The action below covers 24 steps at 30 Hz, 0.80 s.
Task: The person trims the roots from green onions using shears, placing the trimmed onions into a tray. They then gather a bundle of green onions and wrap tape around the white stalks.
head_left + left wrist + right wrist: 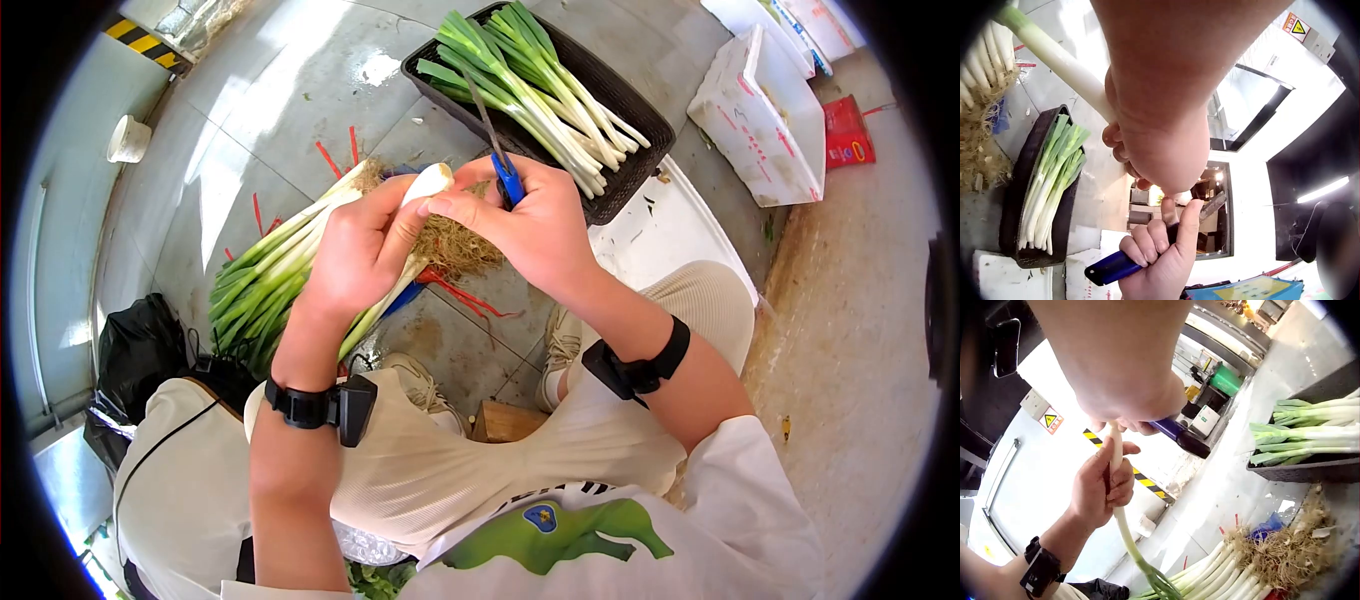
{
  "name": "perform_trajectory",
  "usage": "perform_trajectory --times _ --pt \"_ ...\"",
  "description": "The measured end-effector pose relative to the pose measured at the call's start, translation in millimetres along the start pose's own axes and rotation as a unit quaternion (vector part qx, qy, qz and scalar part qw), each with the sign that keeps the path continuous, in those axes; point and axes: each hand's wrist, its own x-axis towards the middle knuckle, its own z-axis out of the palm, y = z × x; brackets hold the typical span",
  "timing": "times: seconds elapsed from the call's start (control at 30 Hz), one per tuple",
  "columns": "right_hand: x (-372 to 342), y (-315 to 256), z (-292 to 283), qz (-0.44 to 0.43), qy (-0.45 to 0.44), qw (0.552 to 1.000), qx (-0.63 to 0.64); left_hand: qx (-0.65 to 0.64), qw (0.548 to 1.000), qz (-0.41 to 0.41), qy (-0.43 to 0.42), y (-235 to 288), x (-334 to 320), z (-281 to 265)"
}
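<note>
In the head view my left hand (350,245) grips a long green onion (430,184) by its white stalk, root end up. The right wrist view shows that onion's leaves hanging below the fist. My right hand (535,225) holds a blue-handled knife (508,182), its blade pointing up and away. The right thumb and fingertips meet the onion's white end beside the left fingers. Below the hands lies a bundle of green onions (280,265) with tangled brown roots (460,248). Beyond them, several trimmed green onions (520,95) lie in a dark basket (652,125).
Red ties (465,297) lie by the bundle on the tiled floor. A white surface (685,225) sits beside the basket, near the right knee. Polystyrene boxes (745,125) and a red packet (850,132) are farther right. A black bag (140,345) sits at left, a wooden block (505,422) between the feet.
</note>
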Motion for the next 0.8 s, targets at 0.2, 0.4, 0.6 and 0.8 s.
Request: perform_trajectory --times 0.2,0.4,0.6,0.8 --pt "2.9 9.5 -3.5 -0.037 0.038 0.995 -0.09 0.026 0.999 0.027 0.002 -3.4 3.6 7.8" --pt "6.3 13.8 -17.2 -0.131 0.017 0.964 -0.23 0.063 0.998 -0.001 -0.029 -5.1 5.1 3.8" --pt "12.2 7.4 -29.4 -0.098 0.003 0.972 -0.212 0.052 0.998 -0.012 -0.022 -13.4 2.7 1.8" --pt "23.2 14.4 -43.3 0.008 0.007 0.925 -0.38 0.067 0.997 -0.021 -0.03 -14.5 1.7 -7.8"
